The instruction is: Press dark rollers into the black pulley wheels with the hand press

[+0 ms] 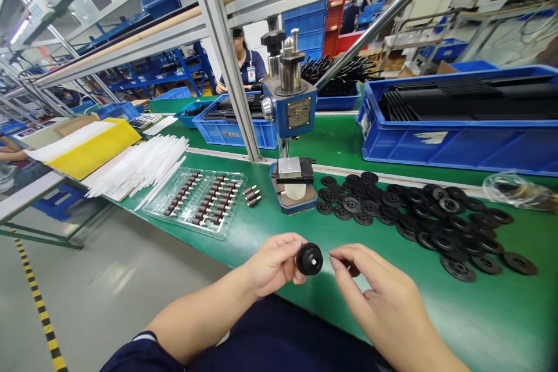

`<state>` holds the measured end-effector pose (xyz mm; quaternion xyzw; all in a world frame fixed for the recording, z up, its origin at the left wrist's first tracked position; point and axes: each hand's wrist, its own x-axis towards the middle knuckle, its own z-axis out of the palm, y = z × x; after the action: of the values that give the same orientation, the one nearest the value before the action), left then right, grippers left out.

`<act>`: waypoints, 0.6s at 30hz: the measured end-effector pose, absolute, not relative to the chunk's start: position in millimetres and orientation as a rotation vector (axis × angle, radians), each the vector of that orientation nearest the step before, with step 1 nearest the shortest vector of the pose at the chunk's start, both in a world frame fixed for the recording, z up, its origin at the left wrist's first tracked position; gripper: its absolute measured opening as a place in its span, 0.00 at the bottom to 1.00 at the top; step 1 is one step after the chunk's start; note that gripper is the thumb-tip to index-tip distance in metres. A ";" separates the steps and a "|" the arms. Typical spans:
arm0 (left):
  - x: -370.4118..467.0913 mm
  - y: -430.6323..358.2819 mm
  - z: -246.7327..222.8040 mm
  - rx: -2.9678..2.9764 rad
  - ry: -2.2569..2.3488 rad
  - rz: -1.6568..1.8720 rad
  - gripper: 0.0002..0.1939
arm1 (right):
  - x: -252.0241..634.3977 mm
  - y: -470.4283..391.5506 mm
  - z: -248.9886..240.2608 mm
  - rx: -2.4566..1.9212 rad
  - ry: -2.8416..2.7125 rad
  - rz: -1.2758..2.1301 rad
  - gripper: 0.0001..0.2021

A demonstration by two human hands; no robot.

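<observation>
My left hand (276, 264) is closed round the edge of a black round disc (309, 259). A small white pin stands out of the disc's middle, facing me. Just right of the disc is my right hand (377, 288), apart from it, with thumb and forefinger tips drawn together; whether anything is between them cannot be made out. Both hands are above the front of the green table (244, 244). Beyond them stands a blue hand press (290, 107), with a metal block (290, 167) on a black piece at its base.
Many black discs (370, 206) lie loose at right. At left, a clear tray (209, 232) bears brown rollers with white ends; a few rollers (251, 195) lie beside it. White strips (143, 163) lie farther left. Blue bins (457, 142) stand behind. A person (250, 67) sits opposite.
</observation>
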<state>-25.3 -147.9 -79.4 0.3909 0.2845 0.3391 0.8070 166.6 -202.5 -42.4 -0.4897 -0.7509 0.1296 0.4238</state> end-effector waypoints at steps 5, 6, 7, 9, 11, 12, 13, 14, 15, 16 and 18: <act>-32.5 -123.2 -93.6 1.635 0.963 0.809 0.09 | 178.6 -199.1 -57.3 -1.342 -1.843 0.274 0.03; -34.2 -118.8 -95.3 1.677 0.986 0.783 0.08 | 180.7 -199.3 -59.0 -1.357 -1.840 0.267 0.04; -35.7 -115.8 -95.8 1.666 1.008 0.779 0.08 | 182.6 -199.6 -60.3 -1.368 -1.839 0.262 0.04; -37.6 -113.8 -92.8 1.499 1.015 0.790 0.12 | 185.0 -200.3 -62.2 -1.382 -1.830 0.258 0.05; -37.7 -116.6 -86.9 1.195 0.909 0.785 0.15 | 184.8 -200.8 -64.1 -1.381 -1.806 0.267 0.05; -37.1 -119.2 -84.1 1.029 0.816 0.758 0.16 | 183.4 -201.2 -65.0 -1.376 -1.800 0.281 0.05; -36.0 -122.5 -82.2 0.877 0.714 0.713 0.17 | 181.1 -201.8 -66.0 -1.369 -1.804 0.299 0.09; -34.5 -126.1 -81.5 0.749 0.619 0.655 0.18 | 178.0 -202.6 -66.9 -1.355 -1.821 0.317 0.14; -32.8 -129.9 -82.1 0.650 0.546 0.587 0.19 | 174.4 -203.6 -67.8 -1.334 -1.849 0.332 0.19; -30.7 -133.8 -83.8 0.580 0.495 0.508 0.21 | 170.5 -205.0 -68.6 -1.308 -1.885 0.339 0.23; -26.1 -140.8 -89.6 0.491 0.444 0.373 0.22 | 163.2 -208.3 -69.6 -1.250 -1.944 0.331 0.26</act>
<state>-26.1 -140.8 -89.6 0.2399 0.2165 0.1819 0.9287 163.2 -208.3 -69.6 -0.4923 -0.7658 0.1304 0.3926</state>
